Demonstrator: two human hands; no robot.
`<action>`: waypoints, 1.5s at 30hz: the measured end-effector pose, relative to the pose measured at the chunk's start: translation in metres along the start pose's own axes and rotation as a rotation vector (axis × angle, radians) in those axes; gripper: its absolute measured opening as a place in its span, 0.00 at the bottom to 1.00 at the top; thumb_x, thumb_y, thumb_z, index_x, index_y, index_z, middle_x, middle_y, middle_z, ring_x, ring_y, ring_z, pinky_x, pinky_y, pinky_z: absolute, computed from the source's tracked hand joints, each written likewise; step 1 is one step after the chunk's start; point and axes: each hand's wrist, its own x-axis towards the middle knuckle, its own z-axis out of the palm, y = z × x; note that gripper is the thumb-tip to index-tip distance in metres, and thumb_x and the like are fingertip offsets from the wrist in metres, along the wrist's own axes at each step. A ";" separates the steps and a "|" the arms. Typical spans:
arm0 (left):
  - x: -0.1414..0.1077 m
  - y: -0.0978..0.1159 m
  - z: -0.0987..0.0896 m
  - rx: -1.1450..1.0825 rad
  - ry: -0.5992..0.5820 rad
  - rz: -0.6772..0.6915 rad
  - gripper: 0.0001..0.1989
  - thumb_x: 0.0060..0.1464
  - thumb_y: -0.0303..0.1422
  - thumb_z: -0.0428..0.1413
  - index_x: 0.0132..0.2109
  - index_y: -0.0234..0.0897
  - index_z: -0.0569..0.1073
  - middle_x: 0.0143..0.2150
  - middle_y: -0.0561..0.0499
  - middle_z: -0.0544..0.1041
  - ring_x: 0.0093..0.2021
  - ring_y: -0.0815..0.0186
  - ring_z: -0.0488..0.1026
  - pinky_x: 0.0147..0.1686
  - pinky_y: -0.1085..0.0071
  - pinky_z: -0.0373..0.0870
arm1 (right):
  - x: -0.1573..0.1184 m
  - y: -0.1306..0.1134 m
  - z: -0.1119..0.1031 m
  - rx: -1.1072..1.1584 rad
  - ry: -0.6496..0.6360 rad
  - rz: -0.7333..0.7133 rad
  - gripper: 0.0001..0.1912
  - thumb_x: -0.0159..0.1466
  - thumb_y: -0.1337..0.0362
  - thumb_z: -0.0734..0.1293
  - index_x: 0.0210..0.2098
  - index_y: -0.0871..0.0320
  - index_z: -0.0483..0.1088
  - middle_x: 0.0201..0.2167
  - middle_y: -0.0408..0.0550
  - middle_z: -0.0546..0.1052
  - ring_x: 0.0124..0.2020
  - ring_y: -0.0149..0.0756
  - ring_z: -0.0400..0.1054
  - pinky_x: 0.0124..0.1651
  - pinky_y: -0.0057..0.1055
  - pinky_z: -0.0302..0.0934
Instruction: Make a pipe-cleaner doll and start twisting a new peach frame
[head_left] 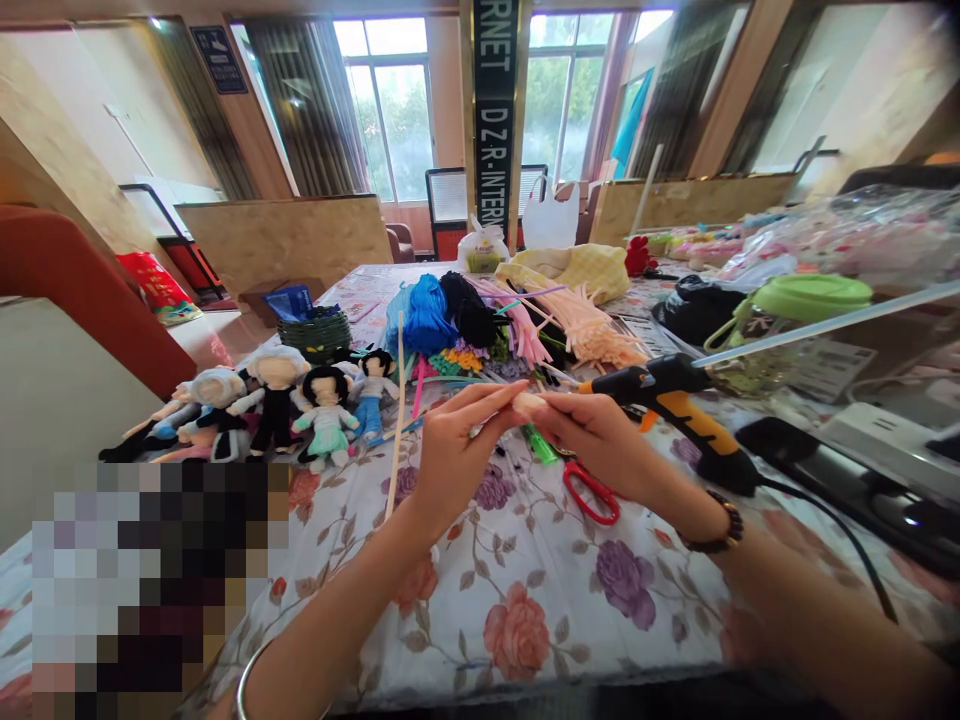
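Both hands meet above the middle of the flowered table, fingertips pinched around a small pale, fuzzy piece (pixel 529 404). My left hand (pixel 463 435) is closed on it from the left, its fingers stretched together and bent toward the thumb. From the other side, the thumb and fingers of my right hand (pixel 589 435) grip the same piece. Fingers cover most of it, so its full shape is hidden. Red-handled scissors (pixel 592 495) lie just below my right hand, beside a bright green item (pixel 541 446). A black and yellow glue gun (pixel 694 420) with a long glue stick stands to the right.
Bundles of fuzzy stems in blue (pixel 431 315), black (pixel 471 308) and peach (pixel 592 325) lie behind the hands. Several small dolls (pixel 326 415) sit at left. A pale strip (pixel 397 410) lies nearby. At right are a green-lidded jar (pixel 806 310) and a black device (pixel 832 480).
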 end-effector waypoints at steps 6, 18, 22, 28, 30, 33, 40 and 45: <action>-0.003 -0.002 0.000 0.037 0.007 0.045 0.13 0.54 0.28 0.55 0.45 0.47 0.77 0.34 0.52 0.77 0.34 0.69 0.71 0.36 0.74 0.66 | 0.000 -0.003 0.003 -0.055 -0.034 -0.005 0.19 0.66 0.56 0.56 0.21 0.58 0.56 0.18 0.38 0.54 0.20 0.24 0.45 0.22 0.26 0.43; -0.005 -0.006 0.004 -0.017 0.019 0.018 0.08 0.52 0.26 0.56 0.34 0.39 0.80 0.27 0.51 0.74 0.27 0.72 0.68 0.29 0.76 0.66 | 0.001 0.003 0.001 0.322 -0.262 0.197 0.22 0.64 0.49 0.57 0.22 0.59 0.57 0.18 0.36 0.51 0.19 0.22 0.41 0.19 0.25 0.37; -0.004 -0.005 0.002 -0.028 0.015 0.016 0.07 0.50 0.25 0.57 0.32 0.38 0.80 0.25 0.53 0.74 0.26 0.72 0.68 0.28 0.75 0.65 | 0.001 0.006 -0.005 0.656 -0.430 0.346 0.21 0.62 0.48 0.60 0.24 0.58 0.56 0.19 0.35 0.52 0.18 0.21 0.41 0.18 0.23 0.34; -0.004 -0.005 0.001 0.003 0.010 -0.051 0.07 0.50 0.26 0.57 0.29 0.36 0.79 0.25 0.52 0.74 0.25 0.72 0.67 0.28 0.75 0.63 | 0.000 0.007 -0.006 0.876 -0.499 0.508 0.17 0.61 0.54 0.65 0.27 0.61 0.61 0.18 0.33 0.49 0.17 0.19 0.37 0.17 0.19 0.32; -0.002 -0.007 0.000 -0.011 -0.025 -0.109 0.07 0.51 0.29 0.56 0.31 0.36 0.79 0.25 0.52 0.73 0.23 0.72 0.65 0.25 0.75 0.62 | 0.001 0.009 -0.006 0.941 -0.488 0.546 0.15 0.61 0.55 0.65 0.28 0.62 0.63 0.17 0.32 0.48 0.17 0.19 0.36 0.16 0.17 0.32; 0.001 -0.012 -0.003 -0.126 -0.134 -0.157 0.10 0.53 0.35 0.55 0.38 0.37 0.79 0.29 0.51 0.73 0.23 0.73 0.65 0.25 0.75 0.62 | 0.002 0.011 -0.008 1.059 -0.489 0.577 0.13 0.61 0.57 0.64 0.28 0.61 0.62 0.16 0.32 0.48 0.16 0.18 0.34 0.15 0.16 0.32; 0.004 -0.014 -0.005 -0.253 -0.253 -0.080 0.13 0.53 0.36 0.55 0.45 0.41 0.78 0.39 0.47 0.74 0.38 0.67 0.69 0.36 0.73 0.66 | 0.002 0.011 -0.007 1.233 -0.609 0.516 0.09 0.62 0.63 0.62 0.28 0.61 0.62 0.16 0.32 0.47 0.15 0.19 0.33 0.13 0.15 0.34; 0.001 -0.015 -0.004 -0.252 -0.180 -0.060 0.08 0.54 0.33 0.55 0.36 0.39 0.79 0.37 0.47 0.75 0.36 0.67 0.70 0.35 0.73 0.66 | 0.003 0.007 -0.002 1.265 -0.626 0.522 0.09 0.64 0.65 0.59 0.27 0.60 0.59 0.16 0.32 0.46 0.15 0.20 0.32 0.13 0.14 0.34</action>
